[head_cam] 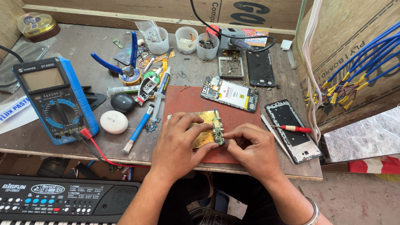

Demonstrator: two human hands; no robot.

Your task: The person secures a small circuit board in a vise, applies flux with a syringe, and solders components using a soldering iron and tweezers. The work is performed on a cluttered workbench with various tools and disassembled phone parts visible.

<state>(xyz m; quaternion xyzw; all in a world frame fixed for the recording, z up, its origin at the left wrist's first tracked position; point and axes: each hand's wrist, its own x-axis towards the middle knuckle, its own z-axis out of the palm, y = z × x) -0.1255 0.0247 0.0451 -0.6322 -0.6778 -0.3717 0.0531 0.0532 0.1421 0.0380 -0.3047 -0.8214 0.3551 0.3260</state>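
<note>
Circuit board (217,130) pinched between both hands (216,146); lower end hidden by fingers (208,146).

Both hands (179,143) (250,150) low, fingers curled, pinching, nearly touching.

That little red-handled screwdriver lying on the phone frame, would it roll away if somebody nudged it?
Probably yes: the screwdriver has a round-looking handle and lies across the uneven phone frame, so a nudge would likely roll it. It looks slim and light. Its thin metal tip seems stiff but easy to bend.
</note>
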